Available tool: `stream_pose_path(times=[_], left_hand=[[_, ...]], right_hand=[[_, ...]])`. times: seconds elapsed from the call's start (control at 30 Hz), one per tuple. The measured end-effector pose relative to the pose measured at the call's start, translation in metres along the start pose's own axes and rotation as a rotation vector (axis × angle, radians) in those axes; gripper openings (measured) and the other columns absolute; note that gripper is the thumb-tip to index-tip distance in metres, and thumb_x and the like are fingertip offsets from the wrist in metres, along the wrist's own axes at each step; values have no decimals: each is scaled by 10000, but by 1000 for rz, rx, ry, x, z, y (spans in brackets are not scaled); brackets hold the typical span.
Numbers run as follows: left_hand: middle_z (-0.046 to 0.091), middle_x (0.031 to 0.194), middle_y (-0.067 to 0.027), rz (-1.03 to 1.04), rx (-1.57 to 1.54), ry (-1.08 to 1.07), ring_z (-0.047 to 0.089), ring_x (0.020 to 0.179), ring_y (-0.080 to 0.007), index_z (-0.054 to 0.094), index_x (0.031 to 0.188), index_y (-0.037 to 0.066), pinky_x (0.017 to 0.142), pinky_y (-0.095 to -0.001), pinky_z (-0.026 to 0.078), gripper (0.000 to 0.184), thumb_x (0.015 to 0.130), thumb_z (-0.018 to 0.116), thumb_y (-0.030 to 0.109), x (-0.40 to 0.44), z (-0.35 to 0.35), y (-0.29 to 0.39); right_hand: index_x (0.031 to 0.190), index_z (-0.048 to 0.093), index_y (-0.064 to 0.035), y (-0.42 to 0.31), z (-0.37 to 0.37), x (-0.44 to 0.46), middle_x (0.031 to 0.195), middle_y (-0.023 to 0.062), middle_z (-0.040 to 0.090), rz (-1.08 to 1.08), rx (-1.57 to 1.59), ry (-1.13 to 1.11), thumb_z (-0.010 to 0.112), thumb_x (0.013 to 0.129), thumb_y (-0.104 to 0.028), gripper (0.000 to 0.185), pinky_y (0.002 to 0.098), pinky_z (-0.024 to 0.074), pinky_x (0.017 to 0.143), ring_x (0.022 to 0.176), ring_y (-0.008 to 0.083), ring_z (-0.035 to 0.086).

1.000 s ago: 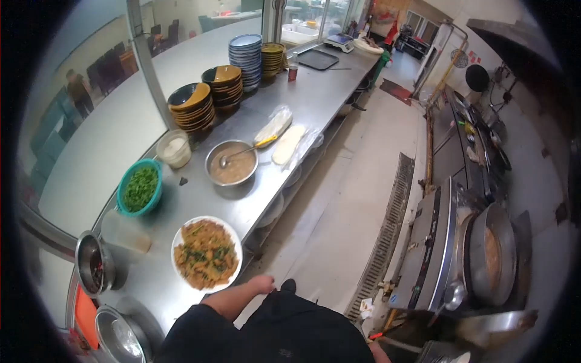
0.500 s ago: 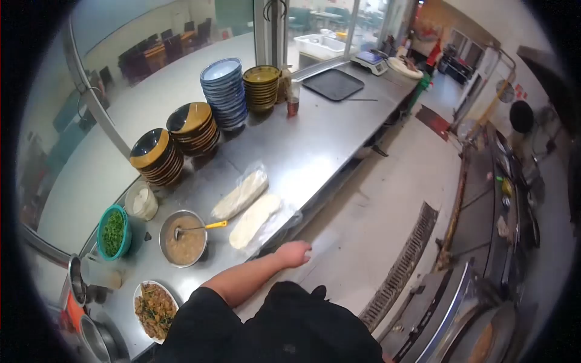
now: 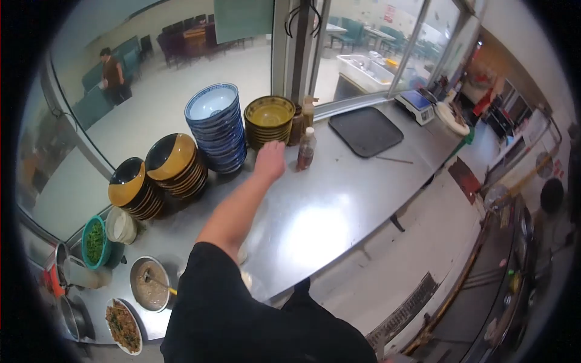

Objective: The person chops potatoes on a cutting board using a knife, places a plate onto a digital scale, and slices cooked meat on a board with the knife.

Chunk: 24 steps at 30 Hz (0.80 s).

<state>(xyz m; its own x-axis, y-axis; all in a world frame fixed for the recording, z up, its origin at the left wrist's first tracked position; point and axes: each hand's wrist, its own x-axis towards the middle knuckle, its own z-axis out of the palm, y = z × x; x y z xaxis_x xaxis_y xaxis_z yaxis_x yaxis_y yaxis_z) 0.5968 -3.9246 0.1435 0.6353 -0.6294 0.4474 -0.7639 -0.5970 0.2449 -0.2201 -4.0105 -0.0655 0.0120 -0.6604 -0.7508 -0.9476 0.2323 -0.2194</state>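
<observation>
Olive bowls (image 3: 269, 117) are standing on a steel counter (image 3: 363, 193), dining room (image 3: 187, 78) beyond — left hand (image 3: 270, 160) overlapping, openness, hold unclear; right hand unseen.

Legible text: none | red wall marks (image 3: 390, 11) — too small to read | scale (image 3: 416, 109) — nothing readable

Olive bowls (image 3: 266, 124): yellow-green inside, darker bands around rims and sides. Blue bowls (image 3: 219, 130): pale inside, blue pattern along rim. Two-tone bowls (image 3: 178, 169): black and ochre in curved patches. Tabletop (image 3: 327, 193) silver-grey; tray (image 3: 366, 132) black. Basket (image 3: 107, 248) teal, herbs (image 3: 94, 243) bright green. Plate (image 3: 140, 340) white, food (image 3: 123, 323) brown flecked dark green. Ladle handle (image 3: 173, 291) yellow. Bottle (image 3: 305, 152) reddish brown, cap (image 3: 310, 130) white. Sleeve (image 3: 209, 284) black.
</observation>
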Motion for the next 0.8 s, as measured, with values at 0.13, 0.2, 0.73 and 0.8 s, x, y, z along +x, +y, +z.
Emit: stream_pose_path(times=[0.13,0.2,0.73,0.8], left_hand=[[657,1086,-162,-166,197,12,600,1048,-330,668,1026,54,882,-451,472,236,856,525,133,97,18,-29],[720,989,-125,-181,381,-109,653,972,-309,741,942,103,853,-462,463,255,880,505,176,115,35,-49],[645,756,-109,1,167,202,637,729,-328,641,811,96,652,-457,487,62,791,591,126,-18,-116,113],[631,760,-97,-64,148,200,619,731,-318,628,827,102,652,-449,472,50,800,609,139,-93,-135,155]], right_hand=[[887,684,-27,-107,-37,41,656,86,558,-94,-92,-29,623,878,-98,94,369,351,496,529,179,468],[891,677,-29,-160,-53,67,667,87,555,-156,-157,-50,621,879,-96,88,367,351,513,546,181,469],[925,625,-43,-405,-126,199,759,94,533,-773,-789,-293,608,892,-80,53,350,351,650,687,199,477],[929,619,-45,-419,-124,202,771,95,530,-836,-860,-327,606,894,-78,50,348,351,667,705,202,478]])
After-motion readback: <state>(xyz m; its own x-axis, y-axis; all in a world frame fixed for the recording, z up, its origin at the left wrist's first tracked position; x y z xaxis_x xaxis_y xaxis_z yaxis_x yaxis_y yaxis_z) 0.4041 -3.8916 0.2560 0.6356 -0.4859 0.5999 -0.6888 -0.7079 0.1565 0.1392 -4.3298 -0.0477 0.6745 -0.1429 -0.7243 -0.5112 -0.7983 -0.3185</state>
